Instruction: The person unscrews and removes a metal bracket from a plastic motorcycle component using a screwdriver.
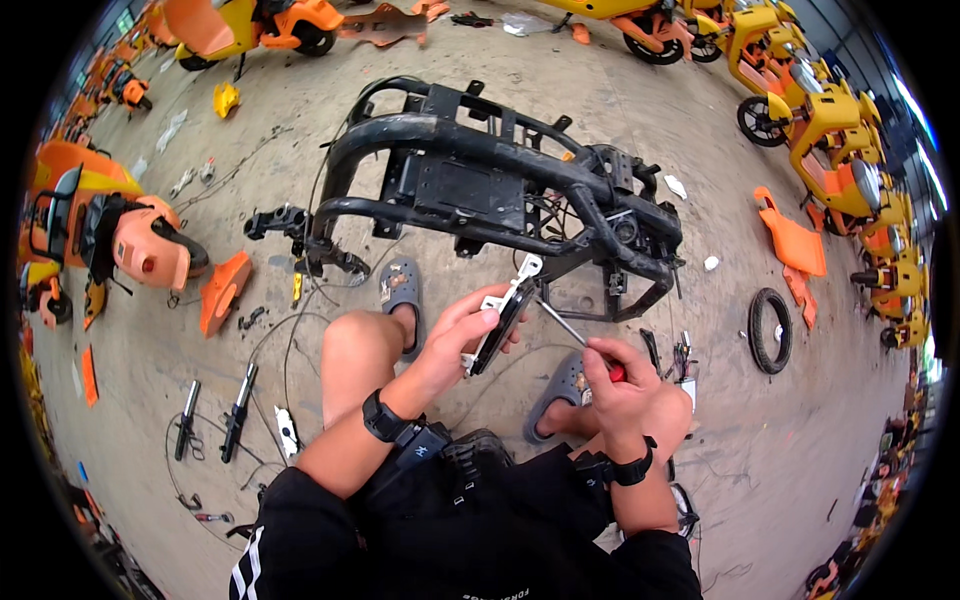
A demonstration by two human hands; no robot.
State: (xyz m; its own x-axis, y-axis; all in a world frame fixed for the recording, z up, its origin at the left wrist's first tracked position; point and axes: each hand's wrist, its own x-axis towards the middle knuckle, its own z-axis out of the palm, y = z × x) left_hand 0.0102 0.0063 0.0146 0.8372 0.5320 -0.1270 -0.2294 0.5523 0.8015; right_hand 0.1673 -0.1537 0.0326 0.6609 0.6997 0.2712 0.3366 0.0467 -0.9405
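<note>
The screwdriver point(562, 322) points upper left; the part point(511, 308) slants upper right.

The part point(502, 322) at the centre of the frame is black with white edging. The screwdriver point(563, 322) beside it has a silver shaft and a red handle. The chassis point(462, 137) at upper centre is black, and the clogs point(402, 287) below it are grey-blue. At bottom centre the shirt point(500, 545) is black, with white stripes on the sleeve at lower left. The scooter point(150, 245) at left mixes orange and yellow; the one point(815, 150) at upper right is mostly yellow. The panel point(795, 240) at right is orange, the tyre point(758, 335) below it black. The floor point(800, 430) is greyish beige with darker stains.
</note>
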